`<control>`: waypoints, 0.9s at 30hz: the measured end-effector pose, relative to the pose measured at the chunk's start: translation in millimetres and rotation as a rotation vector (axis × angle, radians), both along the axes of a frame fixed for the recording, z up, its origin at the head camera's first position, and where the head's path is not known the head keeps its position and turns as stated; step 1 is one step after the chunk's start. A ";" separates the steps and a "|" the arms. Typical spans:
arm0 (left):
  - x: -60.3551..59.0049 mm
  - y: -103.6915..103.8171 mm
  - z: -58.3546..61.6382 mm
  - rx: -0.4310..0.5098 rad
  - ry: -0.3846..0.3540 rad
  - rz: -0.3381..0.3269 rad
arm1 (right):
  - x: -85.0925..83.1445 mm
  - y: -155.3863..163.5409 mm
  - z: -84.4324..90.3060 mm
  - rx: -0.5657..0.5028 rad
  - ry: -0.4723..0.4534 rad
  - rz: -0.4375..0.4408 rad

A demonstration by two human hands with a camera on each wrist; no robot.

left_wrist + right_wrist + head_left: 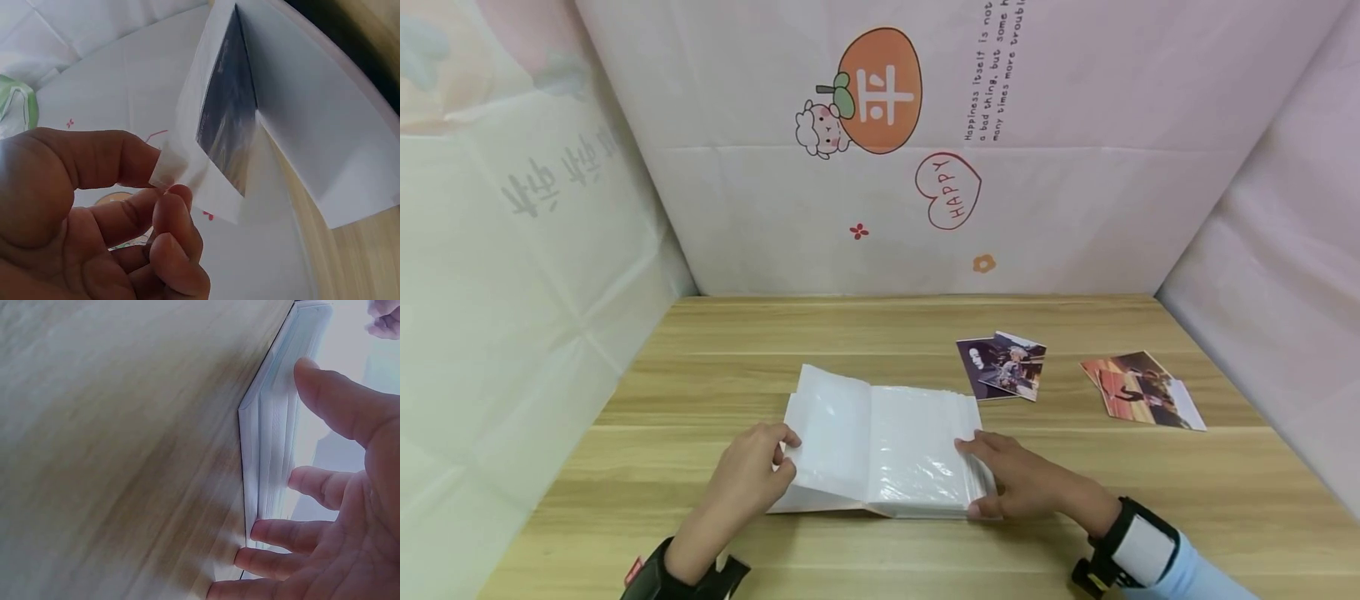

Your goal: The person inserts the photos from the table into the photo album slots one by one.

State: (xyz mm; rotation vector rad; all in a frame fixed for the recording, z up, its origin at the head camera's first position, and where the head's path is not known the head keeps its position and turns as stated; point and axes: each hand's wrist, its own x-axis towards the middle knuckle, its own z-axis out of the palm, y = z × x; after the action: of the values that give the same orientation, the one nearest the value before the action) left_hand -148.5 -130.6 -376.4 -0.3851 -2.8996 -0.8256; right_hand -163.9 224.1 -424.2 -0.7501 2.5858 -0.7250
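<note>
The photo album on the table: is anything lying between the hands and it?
No. The left hand already pinches a raised page of the album, and the right hand rests on its right edge. Two piles of photos lie apart on the table, beyond the album.

Glossy plastic album sleeves (917, 446) (crinkly), matt wood-grain table (715, 350).
</note>
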 end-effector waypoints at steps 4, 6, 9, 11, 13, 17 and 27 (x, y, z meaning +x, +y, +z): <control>-1.8 -2.3 -3.5 -0.024 -0.023 0.004 | -0.5 0.6 -0.3 0.002 0.003 0.000; -2.5 -3.2 -4.9 -0.032 -0.041 0.005 | -0.6 0.9 -0.5 0.001 0.004 -0.001; -3.5 -4.6 -6.8 -0.044 -0.086 0.009 | -0.1 1.3 -0.7 -0.006 0.004 0.000; -4.6 -5.8 -8.9 -0.055 -0.118 0.011 | -0.2 1.4 -1.2 -0.008 0.004 -0.001; -6.2 -7.0 -11.2 -0.068 -0.146 0.007 | -0.3 1.6 -2.0 -0.005 0.008 -0.001; -10.7 -8.9 -18.3 -0.102 -0.183 -0.014 | -0.8 2.2 -3.4 0.001 0.016 -0.004; -16.3 -8.7 -29.8 -0.143 -0.228 -0.036 | -1.2 3.3 -6.1 0.002 0.020 -0.001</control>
State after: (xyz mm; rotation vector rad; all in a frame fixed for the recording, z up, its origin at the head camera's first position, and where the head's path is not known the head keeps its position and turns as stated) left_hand -164.7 -139.2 -406.2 -0.3803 -3.1840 -0.7113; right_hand -165.1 227.3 -430.3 -0.7587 2.6046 -0.7190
